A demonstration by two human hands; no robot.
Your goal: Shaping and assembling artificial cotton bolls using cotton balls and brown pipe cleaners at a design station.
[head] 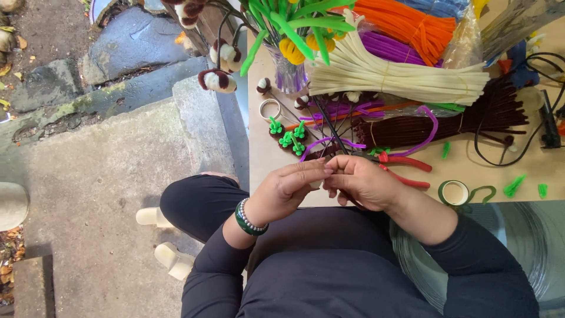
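Fingertips of left hand (285,189) and right hand (362,182) meet — pinching dark wire stems (331,132) between them

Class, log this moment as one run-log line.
left hand: pinching thin stem | right hand: pinching same stem | red-handled pliers: on table, untouched

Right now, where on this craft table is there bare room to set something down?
Bare board lies left of the small green pieces, and another strip between the green tape roll and the black cable. The back is crowded with pipe-cleaner bundles; both hands fill the front edge.
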